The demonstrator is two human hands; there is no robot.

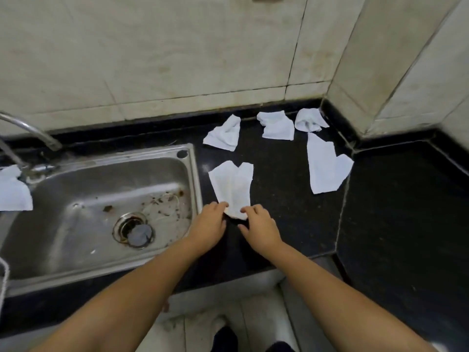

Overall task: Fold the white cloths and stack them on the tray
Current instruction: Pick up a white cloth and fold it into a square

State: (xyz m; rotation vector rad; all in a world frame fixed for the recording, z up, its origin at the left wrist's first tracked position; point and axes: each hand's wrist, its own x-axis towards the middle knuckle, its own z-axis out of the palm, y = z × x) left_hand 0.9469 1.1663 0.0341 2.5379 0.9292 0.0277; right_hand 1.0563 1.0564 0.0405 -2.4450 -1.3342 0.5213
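Note:
A white cloth (233,185) lies crumpled lengthwise on the black counter (279,199) just right of the sink. My left hand (209,224) pinches its near left corner. My right hand (258,226) pinches the near right corner beside it. Several other white cloths lie unfolded farther back: one (224,134) behind the held cloth, one (278,125) and one (309,120) against the wall, and a long one (326,165) to the right. No tray is in view.
A steel sink (187,174) with a dirty drain fills the left, with a tap (30,130) over its back edge. Another white cloth (12,191) hangs at the sink's far left. Tiled walls close the back and right corner. The counter's front edge runs below my forearms.

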